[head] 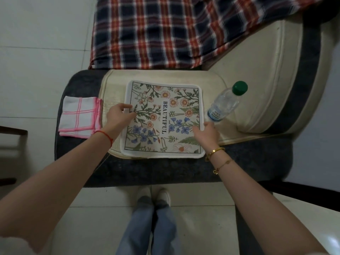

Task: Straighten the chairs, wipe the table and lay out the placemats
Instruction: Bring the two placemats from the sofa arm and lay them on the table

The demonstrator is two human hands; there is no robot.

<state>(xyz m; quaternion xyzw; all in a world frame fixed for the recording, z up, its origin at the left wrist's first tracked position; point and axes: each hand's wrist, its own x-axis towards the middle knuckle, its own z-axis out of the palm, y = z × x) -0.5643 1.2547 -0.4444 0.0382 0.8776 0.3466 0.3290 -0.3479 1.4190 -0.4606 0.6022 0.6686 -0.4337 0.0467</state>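
Observation:
A floral placemat printed with the word BEAUTIFUL lies flat on the cream cushion of a dark upholstered seat. My left hand pinches the placemat's left edge between thumb and fingers. My right hand grips its right edge, near a water bottle. A folded white cloth with pink stripes rests on the seat's dark left arm, apart from both hands.
A clear water bottle with a green cap lies tilted on the cream cushion right of the placemat. A plaid blanket covers the far part. A dark chair frame shows at the left edge, a white surface at lower right.

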